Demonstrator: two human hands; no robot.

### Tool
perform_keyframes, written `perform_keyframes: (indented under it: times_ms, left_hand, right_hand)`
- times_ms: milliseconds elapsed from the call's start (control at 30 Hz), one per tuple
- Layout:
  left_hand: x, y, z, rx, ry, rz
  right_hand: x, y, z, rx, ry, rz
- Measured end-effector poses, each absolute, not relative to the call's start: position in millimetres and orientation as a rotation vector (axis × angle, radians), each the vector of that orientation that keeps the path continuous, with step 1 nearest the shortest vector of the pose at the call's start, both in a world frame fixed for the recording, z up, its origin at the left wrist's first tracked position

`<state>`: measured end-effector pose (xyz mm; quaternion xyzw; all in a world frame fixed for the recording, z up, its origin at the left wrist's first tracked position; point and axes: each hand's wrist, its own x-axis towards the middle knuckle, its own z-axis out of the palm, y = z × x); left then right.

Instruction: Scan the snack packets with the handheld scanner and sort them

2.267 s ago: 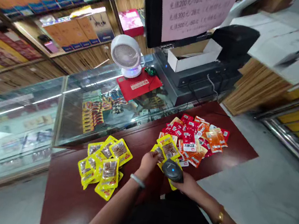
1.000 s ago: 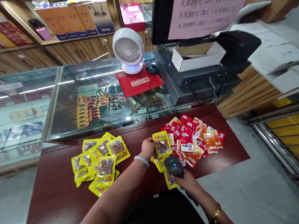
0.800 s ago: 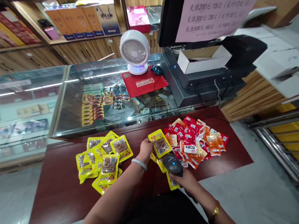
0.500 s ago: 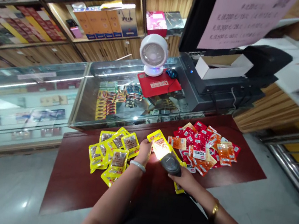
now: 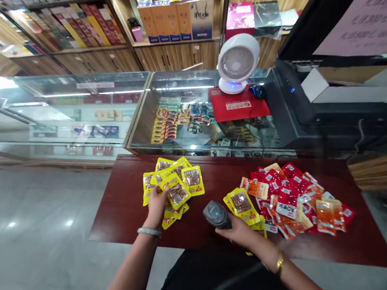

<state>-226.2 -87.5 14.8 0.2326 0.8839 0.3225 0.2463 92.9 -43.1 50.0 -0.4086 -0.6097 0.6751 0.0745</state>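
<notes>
My left hand [image 5: 157, 204], with a pale bangle at its wrist, pinches the lower left edge of a yellow snack packet [image 5: 175, 191]. This packet lies over the left pile of similar yellow packets [image 5: 192, 176], covering part of it. A dark handheld barcode scanner [image 5: 217, 215] is in my right hand [image 5: 238, 231], its head pointing left above the brown tabletop [image 5: 117, 221]. Close behind the right hand lies a smaller stack of yellow packets [image 5: 241, 202], partly hidden by that hand. Red and orange snack packets [image 5: 289, 195] are heaped to its right.
Beyond the tabletop stands a glass display counter [image 5: 176, 137] with small goods inside. On it are a white fan [image 5: 237, 62], a red mat [image 5: 222, 106], a mouse [image 5: 257, 92] and a dark register with a white open box [image 5: 355, 88]. Shelves [image 5: 173, 45] line the back.
My left hand has moved left from under the scanner to the left yellow pile. The scanner's bright light on the packet is gone; my right hand still holds it. The view has shifted.
</notes>
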Motion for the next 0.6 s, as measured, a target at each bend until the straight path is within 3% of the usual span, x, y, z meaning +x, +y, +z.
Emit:
perform_keyframes:
  times_ms: [133, 333, 500, 600]
  left_hand:
    - [-205, -80, 21, 1.06, 2.708, 0.747]
    - [-93, -33, 0, 1.566, 1.857, 0.526]
    - [-31, 6, -16, 1.439, 1.825, 0.167]
    - [-28, 15, -17, 1.503, 1.84, 0.151]
  right_hand:
    - [124, -55, 40, -1.429, -1.779, 1.912]
    - [161, -74, 38, -1.635, -1.584, 1.76]
    - [173, -87, 49, -1.782, -1.45, 1.706]
    - [176, -91, 52, -1.795, -1.421, 1.692]
